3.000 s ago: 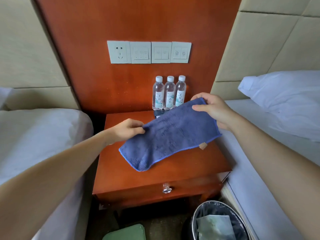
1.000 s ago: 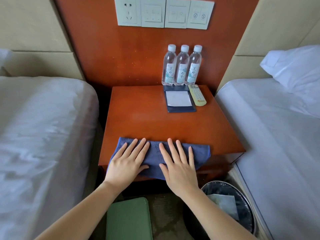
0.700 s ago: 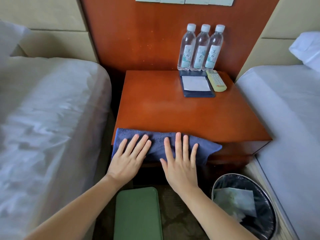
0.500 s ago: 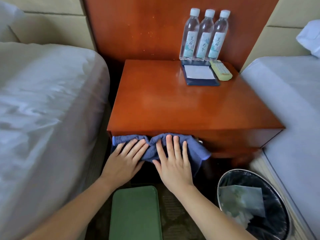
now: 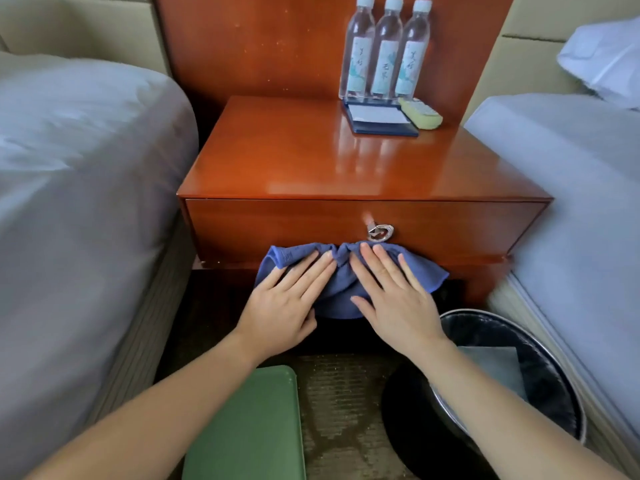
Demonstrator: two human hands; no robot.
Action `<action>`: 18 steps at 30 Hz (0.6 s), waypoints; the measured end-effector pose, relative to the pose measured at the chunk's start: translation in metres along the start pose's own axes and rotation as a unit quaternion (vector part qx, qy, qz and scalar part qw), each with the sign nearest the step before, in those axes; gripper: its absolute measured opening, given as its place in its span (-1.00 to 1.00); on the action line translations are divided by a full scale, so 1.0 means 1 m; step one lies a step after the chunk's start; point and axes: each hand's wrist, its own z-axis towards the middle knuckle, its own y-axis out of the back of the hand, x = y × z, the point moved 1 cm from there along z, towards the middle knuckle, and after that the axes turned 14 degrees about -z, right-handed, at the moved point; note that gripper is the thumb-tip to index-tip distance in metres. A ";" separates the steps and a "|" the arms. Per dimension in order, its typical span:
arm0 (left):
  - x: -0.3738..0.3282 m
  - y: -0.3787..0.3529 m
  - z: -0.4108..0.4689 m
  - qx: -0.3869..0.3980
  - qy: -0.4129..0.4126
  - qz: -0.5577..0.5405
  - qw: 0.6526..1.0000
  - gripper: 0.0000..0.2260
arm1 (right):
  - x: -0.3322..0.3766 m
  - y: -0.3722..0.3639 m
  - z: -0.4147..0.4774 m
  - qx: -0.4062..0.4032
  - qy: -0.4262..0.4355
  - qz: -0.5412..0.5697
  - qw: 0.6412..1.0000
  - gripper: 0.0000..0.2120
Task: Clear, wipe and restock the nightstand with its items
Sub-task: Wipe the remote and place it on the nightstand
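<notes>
The wooden nightstand [image 5: 294,161] stands between two beds. A blue cloth [image 5: 336,289] is bunched against the lower edge of its drawer front, just below the metal drawer pull [image 5: 380,232]. My left hand [image 5: 284,303] and my right hand [image 5: 394,292] press flat on the cloth, fingers straight, side by side. At the back right of the top stand three water bottles [image 5: 385,50], with a dark notepad holder [image 5: 379,117] and a pale green remote [image 5: 419,112] in front of them.
A green tray [image 5: 242,427] lies on the floor below my left forearm. A black-lined waste bin [image 5: 512,368] with paper in it sits at the lower right. White beds flank the nightstand, left [image 5: 79,188] and right [image 5: 581,174].
Both hands slid the cloth from the front of the nightstand top over the edge and down the drawer front to its lower edge. The view dropped lower and closer.
</notes>
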 end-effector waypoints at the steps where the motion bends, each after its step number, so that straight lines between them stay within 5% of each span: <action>1: -0.009 -0.005 0.010 0.009 -0.008 0.000 1.000 -0.27 | -0.013 -0.003 -0.008 0.010 -0.009 -0.009 1.000 -0.36; 12: -0.098 -0.051 0.104 0.057 -0.099 0.072 0.991 -0.22 | -0.095 -0.025 -0.068 0.142 -0.202 0.012 0.969 -0.34; 18: -0.113 -0.055 0.119 0.046 -0.042 0.072 0.995 -0.27 | -0.116 -0.027 -0.058 0.147 -0.197 -0.003 0.969 -0.33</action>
